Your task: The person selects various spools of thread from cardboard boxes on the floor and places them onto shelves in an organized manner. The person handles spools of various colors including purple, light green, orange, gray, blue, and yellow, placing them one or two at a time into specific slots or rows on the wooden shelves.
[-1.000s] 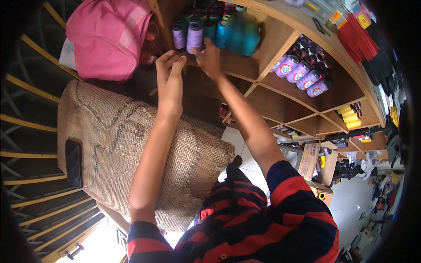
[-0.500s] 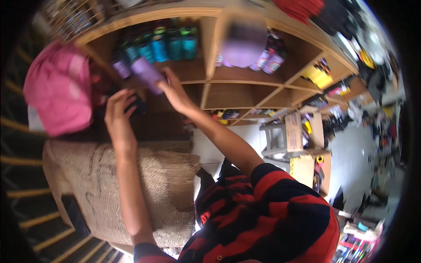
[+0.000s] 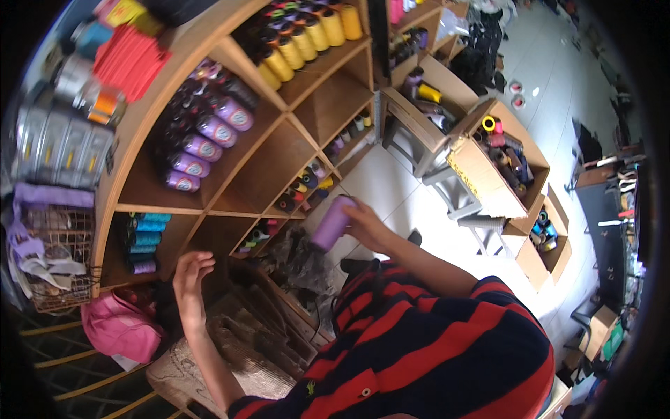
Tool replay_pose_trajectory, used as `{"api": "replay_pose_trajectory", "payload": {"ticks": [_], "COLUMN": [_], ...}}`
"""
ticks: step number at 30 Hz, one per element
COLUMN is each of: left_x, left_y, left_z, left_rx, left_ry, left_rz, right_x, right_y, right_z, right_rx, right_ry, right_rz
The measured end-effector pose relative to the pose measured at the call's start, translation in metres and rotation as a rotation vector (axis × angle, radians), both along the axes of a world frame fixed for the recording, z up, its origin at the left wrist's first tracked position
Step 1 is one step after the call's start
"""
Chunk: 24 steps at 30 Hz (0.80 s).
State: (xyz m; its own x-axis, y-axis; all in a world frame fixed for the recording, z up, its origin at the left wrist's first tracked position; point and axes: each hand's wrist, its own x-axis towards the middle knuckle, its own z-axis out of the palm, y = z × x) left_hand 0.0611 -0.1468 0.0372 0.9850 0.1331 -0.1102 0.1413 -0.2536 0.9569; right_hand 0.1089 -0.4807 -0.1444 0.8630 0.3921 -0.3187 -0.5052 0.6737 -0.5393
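My right hand (image 3: 368, 226) is closed around a purple thread spool (image 3: 331, 225), held tilted in the air in front of the lower shelf openings. Apart from it, my left hand (image 3: 190, 279) is raised near the shelf's left part, fingers loosely bent and nothing in them. Close to that hand, a compartment holds a stack of teal thread spools (image 3: 146, 234) with a purple one at the bottom. Higher up, several purple thread spools with round labels (image 3: 202, 148) fill another compartment, and yellow thread spools (image 3: 307, 43) stand in the one beyond.
Cardboard boxes (image 3: 488, 185) with mixed spools stand to the right, near grey stools (image 3: 457, 192). A pink bag (image 3: 122, 328) and a wire basket (image 3: 52, 258) are at the left. A burlap-covered surface (image 3: 258, 373) lies below my left arm. Clear plastic (image 3: 303, 262) hangs by the shelf.
My view has swung to the right. My right hand has carried the purple thread spool away from the teal spools' compartment. My left hand remains near the shelf, raised.
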Motion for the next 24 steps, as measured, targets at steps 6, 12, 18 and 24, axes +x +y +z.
{"api": "replay_pose_trajectory", "payload": {"ticks": [6,12,18,24], "left_x": [0.076,0.102,0.093,0.067], "left_y": [-0.169,-0.369,-0.532,-0.612], "left_z": [-0.036,-0.104,-0.148,-0.186], "left_rx": [-0.001,-0.050,-0.034,0.043], "left_ry": [0.188,0.325,0.310,0.277], "left_rz": [-0.288,-0.768,-1.090,-1.371], "right_x": [-0.032,-0.058,-0.093,-0.128], "right_y": [-0.160,-0.279,-0.364,-0.399], "right_z": [-0.050,-0.046,-0.029,-0.035], "right_rx": [0.180,0.143,-0.016,-0.616], "right_ry": [0.023,0.004,-0.012,0.193], "right_rz": [-0.163,-0.361,-0.485,-0.583]}}
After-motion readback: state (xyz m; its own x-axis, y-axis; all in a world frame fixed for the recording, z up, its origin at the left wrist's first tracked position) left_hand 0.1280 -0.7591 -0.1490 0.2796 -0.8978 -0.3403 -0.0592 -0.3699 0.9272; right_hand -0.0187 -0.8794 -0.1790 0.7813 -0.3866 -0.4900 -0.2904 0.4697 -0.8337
